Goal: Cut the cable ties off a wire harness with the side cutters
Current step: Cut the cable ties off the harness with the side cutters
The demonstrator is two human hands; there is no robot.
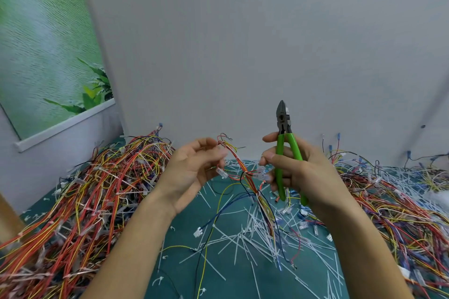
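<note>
Holding a small wire harness (246, 172) up between them, the two hands work just above the counter (184, 213). The left hand (192, 167) has its fingers curled in and pinches the upper strands, though blur hides which fingers do the gripping. The right hand (298, 170) is wrapped round the green handles of the side cutters (283, 128), whose nose points straight up with the blades together, clear of the wires. Its fingertips seem also to touch the pale connectors (262, 172) at the harness's middle.

The harness looks light and floppy, its thin strands sagging down onto the counter. I'd say it wants holding close on either side of the spot where the strands draw together, so that a tie stands taut and the blades don't nick the insulation.

Snipped cable ties (243, 238) litter the counter beneath. A tangled heap (97, 189) of harnesses lies to the left and another heap (388, 201) to the right. A leafy poster (48, 43) hangs on the left wall.
</note>
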